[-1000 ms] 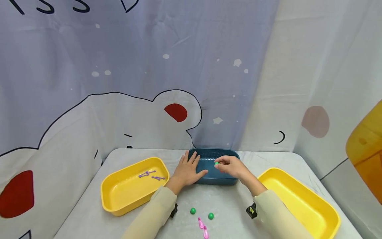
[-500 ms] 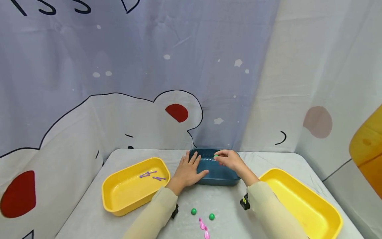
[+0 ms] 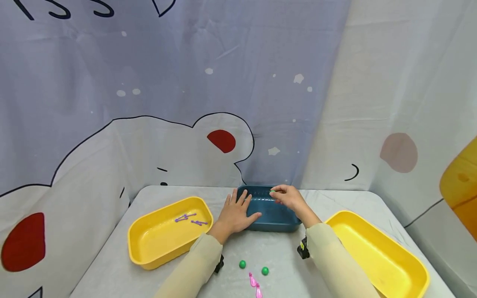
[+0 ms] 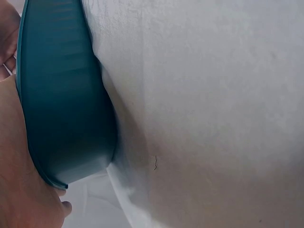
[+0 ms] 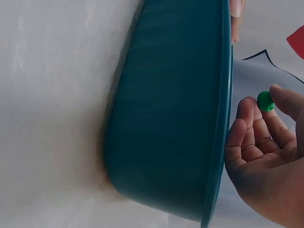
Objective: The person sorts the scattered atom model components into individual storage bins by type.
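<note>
My right hand is over the back right part of a dark teal bin, pinching a small round green bead between thumb and forefinger. A small hole shows in the bead in the right wrist view, and the other fingers are loosely curled. My left hand rests on the bin's left rim with its fingers spread and straight. Two more green beads lie on the white cloth in front of the bin. Near them are two pink drop-shaped pieces.
At left stands a yellow bin holding several thin purple sticks with knobbed ends. Another yellow bin stands at right, partly behind my right sleeve. A printed curtain hangs behind the table.
With the green bead still pinched, my right hand has moved back over the teal bin, then slightly right. My left hand stays on the rim.
</note>
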Demonstrator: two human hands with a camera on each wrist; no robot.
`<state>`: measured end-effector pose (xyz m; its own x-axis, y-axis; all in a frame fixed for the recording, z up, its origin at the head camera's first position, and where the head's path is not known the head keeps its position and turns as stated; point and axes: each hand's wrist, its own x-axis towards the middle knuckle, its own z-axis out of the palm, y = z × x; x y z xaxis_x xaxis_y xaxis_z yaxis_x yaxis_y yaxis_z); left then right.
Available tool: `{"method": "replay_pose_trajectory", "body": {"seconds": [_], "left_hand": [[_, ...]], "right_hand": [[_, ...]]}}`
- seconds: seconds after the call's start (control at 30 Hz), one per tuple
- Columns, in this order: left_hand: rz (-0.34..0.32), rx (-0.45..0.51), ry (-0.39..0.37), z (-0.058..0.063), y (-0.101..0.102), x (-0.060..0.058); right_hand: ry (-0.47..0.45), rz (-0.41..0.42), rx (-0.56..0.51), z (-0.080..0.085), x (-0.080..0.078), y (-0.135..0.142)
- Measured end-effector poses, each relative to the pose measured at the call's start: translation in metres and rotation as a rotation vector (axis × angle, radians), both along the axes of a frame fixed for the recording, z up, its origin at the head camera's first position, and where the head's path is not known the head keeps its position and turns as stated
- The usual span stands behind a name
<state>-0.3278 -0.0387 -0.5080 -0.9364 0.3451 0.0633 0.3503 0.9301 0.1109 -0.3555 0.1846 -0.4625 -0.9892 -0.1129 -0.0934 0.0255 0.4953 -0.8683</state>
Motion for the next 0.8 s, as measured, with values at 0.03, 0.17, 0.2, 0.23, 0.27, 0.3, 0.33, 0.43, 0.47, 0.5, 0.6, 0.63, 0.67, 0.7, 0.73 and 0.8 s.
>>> {"method": "replay_pose_trajectory", "body": {"seconds": [0.03, 0.17, 0.2, 0.23, 0.27, 0.3, 0.33, 0.43, 0.47, 0.5, 0.6, 0.63, 0.67, 0.7, 0.73, 0.8], "left_hand": [[0.0, -0.001, 0.0, 0.0, 0.0, 0.0], [0.0, 0.0, 0.005, 0.0, 0.0, 0.0], [-0.001, -0.003, 0.008, -0.001, 0.0, -0.001], [-0.001, -0.001, 0.009, -0.001, 0.0, -0.001], [-0.001, 0.0, 0.009, -0.001, -0.001, -0.001], [0.0, -0.001, 0.009, -0.001, -0.001, -0.001], [0.001, -0.002, 0.007, -0.001, -0.001, -0.001], [0.005, -0.003, -0.002, -0.002, -0.001, -0.001], [0.005, -0.005, -0.004, -0.002, -0.001, -0.002], [0.005, -0.003, -0.003, -0.002, 0.0, -0.002], [0.004, 0.001, -0.005, -0.003, 0.0, -0.002], [0.005, 0.0, -0.007, -0.003, 0.0, -0.002], [0.005, 0.005, -0.009, -0.003, 0.0, -0.002], [0.005, 0.009, -0.011, -0.003, 0.0, -0.002], [0.005, 0.01, -0.013, -0.003, 0.0, -0.002], [0.005, 0.014, -0.012, -0.003, 0.0, -0.002]], "right_hand": [[-0.003, -0.005, -0.002, 0.0, 0.0, 0.0], [-0.001, -0.014, 0.005, -0.001, -0.002, 0.0], [-0.006, -0.019, 0.0, 0.0, -0.002, -0.001], [-0.006, -0.017, 0.002, 0.0, -0.002, -0.001], [-0.006, -0.017, 0.003, 0.0, -0.002, -0.001], [-0.004, -0.016, 0.007, 0.0, -0.002, -0.002], [-0.006, -0.018, 0.011, 0.0, -0.002, -0.002], [0.014, -0.025, 0.063, 0.0, -0.002, 0.0], [0.025, -0.033, 0.08, 0.0, -0.002, 0.0], [0.038, -0.04, 0.101, -0.001, -0.001, 0.001], [0.073, -0.04, 0.138, -0.003, 0.003, 0.002], [0.083, -0.033, 0.141, -0.003, 0.006, 0.002], [0.09, -0.022, 0.141, -0.002, 0.009, 0.001], [0.097, -0.01, 0.14, -0.002, 0.013, 0.001], [0.101, 0.004, 0.135, -0.001, 0.017, 0.0], [0.105, 0.029, 0.122, 0.001, 0.025, -0.001]]}}
